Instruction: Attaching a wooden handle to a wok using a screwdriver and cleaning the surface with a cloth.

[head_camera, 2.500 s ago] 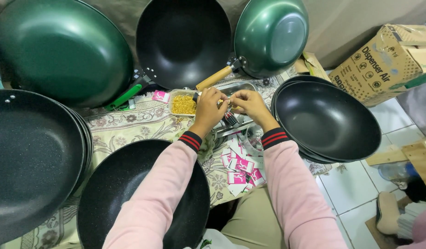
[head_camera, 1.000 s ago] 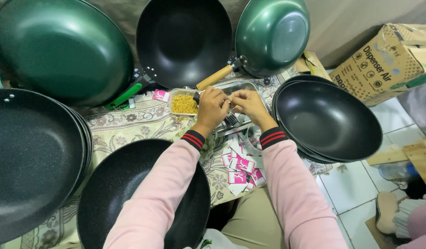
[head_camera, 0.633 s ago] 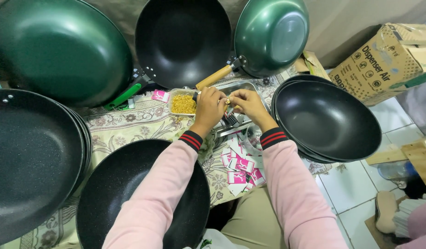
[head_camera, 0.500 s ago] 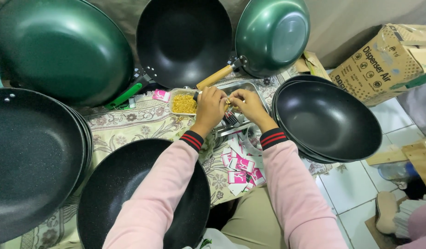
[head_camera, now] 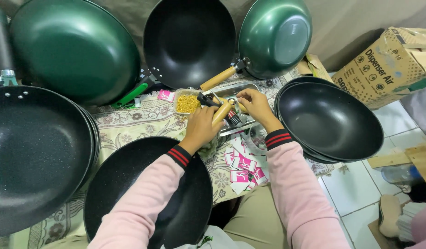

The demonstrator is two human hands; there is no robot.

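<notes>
My left hand (head_camera: 201, 127) grips a light wooden pan handle (head_camera: 221, 112) with a black metal end, held over a shallow metal tray (head_camera: 231, 90). My right hand (head_camera: 256, 104) is right beside it, fingertips pinched at the handle's top end on something too small to make out. A small clear tub of gold-coloured screws (head_camera: 187, 102) sits just left of the hands. Pink and white paper tags (head_camera: 242, 164) lie scattered on the patterned cloth (head_camera: 130, 121) below my wrists. Both arms wear pink sleeves with striped cuffs.
Woks ring the cloth: a dark green one (head_camera: 74, 48) at back left, a black one (head_camera: 190, 41) and a green one with a wooden handle (head_camera: 275, 37) at the back, black stacks at left (head_camera: 35, 154) and right (head_camera: 330, 122), another (head_camera: 130, 184) under my left arm. A cardboard box (head_camera: 388, 64) stands at right.
Both hands stay over the tray with only small finger movements on the handle. Nothing else has moved.
</notes>
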